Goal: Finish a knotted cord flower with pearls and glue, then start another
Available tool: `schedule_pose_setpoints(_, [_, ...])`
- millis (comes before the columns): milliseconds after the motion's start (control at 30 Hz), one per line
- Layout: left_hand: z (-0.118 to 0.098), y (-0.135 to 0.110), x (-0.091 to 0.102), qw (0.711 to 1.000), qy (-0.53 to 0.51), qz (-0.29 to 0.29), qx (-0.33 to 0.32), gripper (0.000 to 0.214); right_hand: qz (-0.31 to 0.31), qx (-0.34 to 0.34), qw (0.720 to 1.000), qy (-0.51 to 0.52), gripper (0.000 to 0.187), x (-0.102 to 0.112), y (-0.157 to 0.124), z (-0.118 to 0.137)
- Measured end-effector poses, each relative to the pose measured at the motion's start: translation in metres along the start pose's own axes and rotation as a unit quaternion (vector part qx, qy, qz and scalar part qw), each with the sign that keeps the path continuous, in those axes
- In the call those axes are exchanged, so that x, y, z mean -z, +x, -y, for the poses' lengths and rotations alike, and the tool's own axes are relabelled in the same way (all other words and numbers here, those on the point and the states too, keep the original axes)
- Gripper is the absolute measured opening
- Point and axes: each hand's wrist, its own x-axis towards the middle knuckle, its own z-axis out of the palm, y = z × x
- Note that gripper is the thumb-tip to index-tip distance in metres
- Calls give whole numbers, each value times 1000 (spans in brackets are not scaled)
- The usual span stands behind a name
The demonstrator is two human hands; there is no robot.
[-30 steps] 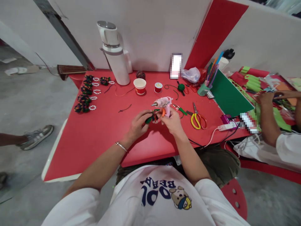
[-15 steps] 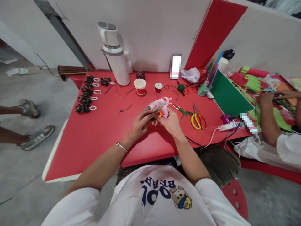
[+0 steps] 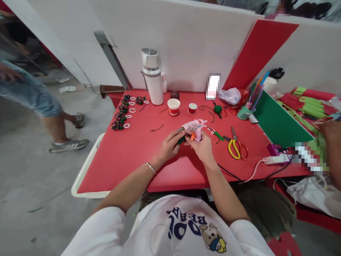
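My right hand [image 3: 204, 150] is wrapped round the handle of a pink hot glue gun [image 3: 191, 126], whose nozzle points left over my left hand [image 3: 170, 145]. Closed left fingers hold a small dark green yarn piece [image 3: 181, 139] just under the nozzle, partly hidden by the gun. Some clear or white beads show faintly below it. To the right lie a green-handled tool [image 3: 218, 136], loose white beads [image 3: 208, 131] and yellow-handled scissors [image 3: 234, 148]. A red thread spool [image 3: 192, 108] and a paper cup [image 3: 173, 107] stand behind the gun.
Several yarn pieces with bead loops [image 3: 123, 113] line the red table's [image 3: 119, 163] left side. A white thermos [image 3: 153, 83] stands at the back. Pen cup [image 3: 244, 113], green board [image 3: 282, 117], power strip [image 3: 277, 159] and cables are right. Another person's arm [image 3: 333, 149] is at far right.
My view has turned, so the table sits further right and lower. The green yarn piece shows more clearly in my left fingers. At left, more of a standing person has come into view.
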Motion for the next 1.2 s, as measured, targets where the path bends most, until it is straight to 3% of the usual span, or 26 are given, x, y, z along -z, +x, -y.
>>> schedule_pose_setpoints(300, [-1,5,-5,998,42,-22,36,49,17,-23,999,-37,47,10,5,-15])
schedule_pose_setpoints(467, [0,5,-13,996,68,-34,35,37,53,-57,997,-6,39,13,5,-15])
schedule_pose_setpoints(567, [-3,4,-18,993,94,-40,50,25,63,-52,997,4,37,12,0,-12])
schedule_pose_setpoints(733, [-11,8,-19,993,72,-56,74,27,77,-14,997,-4,32,25,-9,-7])
schedule_pose_setpoints(833, [-11,11,-16,993,64,-69,67,23,59,19,998,-17,25,45,-9,-6])
schedule_pose_setpoints(967, [-12,11,-12,992,85,-77,58,22,46,73,996,-29,31,68,-4,-1])
schedule_pose_setpoints(1067, [-14,11,-8,991,90,-87,43,23,-15,101,988,-113,38,73,2,6])
schedule_pose_setpoints(1200, [-16,13,-3,991,87,-100,34,24,-109,186,930,-298,34,74,7,17])
